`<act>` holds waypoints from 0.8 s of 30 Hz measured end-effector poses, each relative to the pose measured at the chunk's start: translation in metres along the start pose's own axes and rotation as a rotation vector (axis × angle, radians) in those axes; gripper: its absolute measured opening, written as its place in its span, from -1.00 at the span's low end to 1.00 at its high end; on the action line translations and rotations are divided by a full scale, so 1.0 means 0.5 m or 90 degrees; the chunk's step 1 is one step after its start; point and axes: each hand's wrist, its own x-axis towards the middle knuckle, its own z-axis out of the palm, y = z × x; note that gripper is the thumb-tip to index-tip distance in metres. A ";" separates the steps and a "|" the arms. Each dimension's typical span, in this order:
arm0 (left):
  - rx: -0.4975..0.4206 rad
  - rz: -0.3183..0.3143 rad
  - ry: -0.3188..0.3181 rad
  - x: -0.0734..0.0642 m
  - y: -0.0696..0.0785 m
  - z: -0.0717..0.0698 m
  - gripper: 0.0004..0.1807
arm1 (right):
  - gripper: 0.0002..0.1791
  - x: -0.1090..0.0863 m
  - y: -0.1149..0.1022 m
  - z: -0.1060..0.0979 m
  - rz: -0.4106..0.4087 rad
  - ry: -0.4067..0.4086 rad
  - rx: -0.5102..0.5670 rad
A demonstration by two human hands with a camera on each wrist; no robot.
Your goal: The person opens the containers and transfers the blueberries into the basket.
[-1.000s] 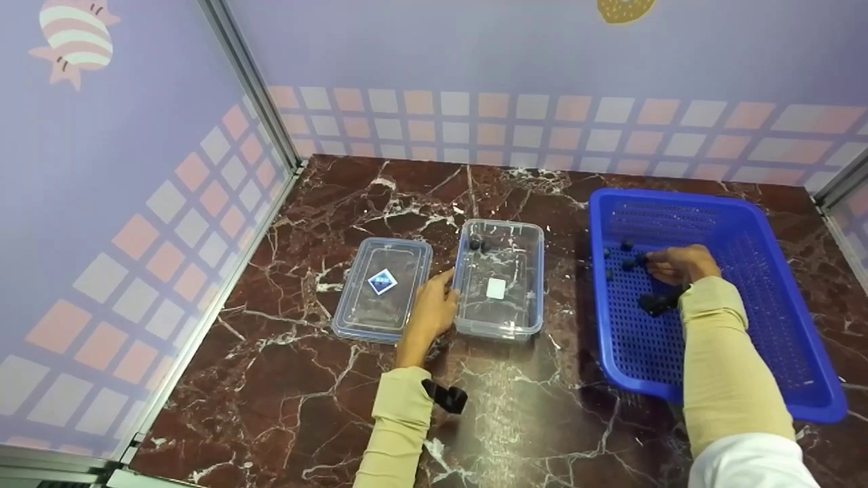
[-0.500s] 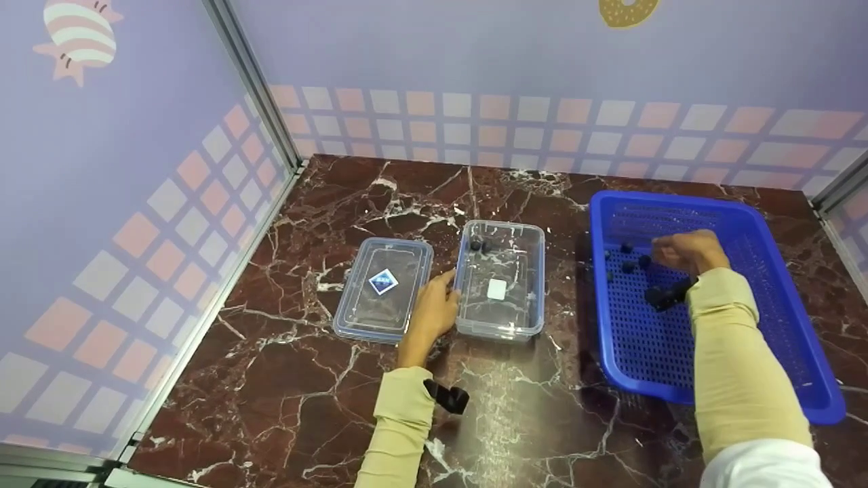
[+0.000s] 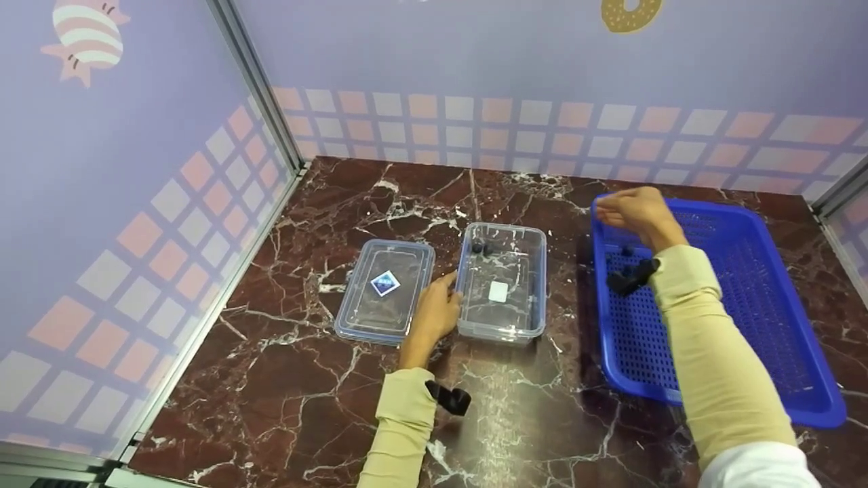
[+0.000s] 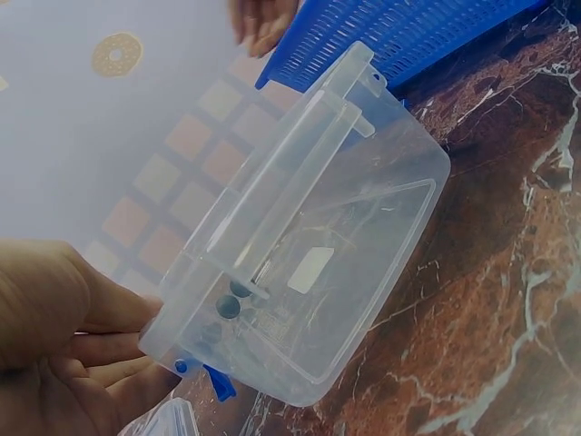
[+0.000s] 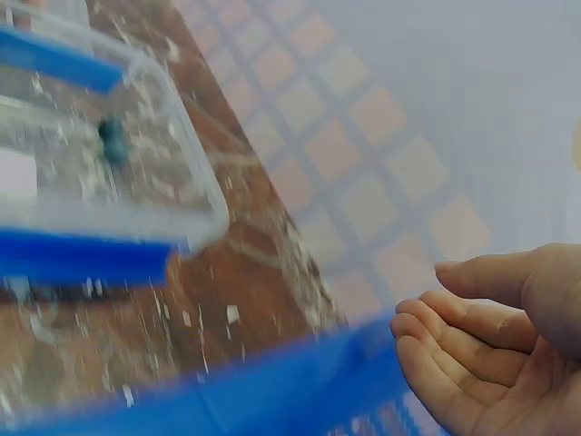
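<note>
A clear plastic food container (image 3: 502,308) stands uncovered on the marble-patterned table, with small dark round fruits like blueberries (image 3: 477,248) near its far left corner. My left hand (image 3: 437,308) holds its left side at the rim; in the left wrist view, the thumb and fingers meet the rim by a blue latch (image 4: 218,383). My right hand (image 3: 636,209) is above the far left corner of the blue basket (image 3: 759,271). Its fingers are bent and the thumb stands apart from them in the right wrist view. Whether something small lies within the fingers is hidden.
The container's clear lid (image 3: 366,308), with a blue diamond sticker, lies flat left of the left hand. More dark round fruits (image 3: 628,251) lie in the basket, partly hidden by the black wrist camera (image 3: 632,276). Printed walls (image 3: 434,61) enclose the table.
My right hand has risen out of the basket and moved left and away toward its far left corner. The left hand and the container stay in place.
</note>
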 end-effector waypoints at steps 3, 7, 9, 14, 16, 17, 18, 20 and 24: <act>-0.005 -0.006 -0.003 0.001 0.000 0.000 -0.56 | -0.48 0.005 -0.014 0.034 -0.015 -0.007 -0.017; -0.004 -0.010 -0.005 0.001 0.000 -0.001 -0.56 | -0.52 0.009 -0.022 0.073 -0.024 -0.010 -0.043; 0.001 -0.010 -0.005 0.000 0.000 -0.002 -0.56 | -0.54 0.012 -0.023 0.093 -0.024 -0.013 -0.054; 0.002 -0.004 -0.004 -0.001 -0.002 -0.003 -0.56 | -0.59 0.018 -0.013 0.148 -0.010 -0.019 -0.069; 0.001 0.001 -0.003 -0.001 -0.003 -0.004 -0.56 | -0.60 0.023 -0.005 0.174 -0.005 -0.019 -0.075; 0.000 0.004 -0.001 -0.001 -0.003 -0.004 -0.56 | -0.61 0.026 0.000 0.188 -0.005 -0.019 -0.079; 0.000 0.008 0.001 -0.001 -0.003 -0.004 -0.56 | -0.62 0.030 0.005 0.201 -0.004 -0.019 -0.085; 0.000 0.010 0.005 -0.001 -0.003 -0.004 -0.57 | -0.63 0.037 0.016 0.226 -0.003 -0.021 -0.093; -0.002 0.005 0.001 -0.002 -0.002 0.000 -0.56 | -0.67 0.048 0.042 0.265 0.012 -0.021 -0.107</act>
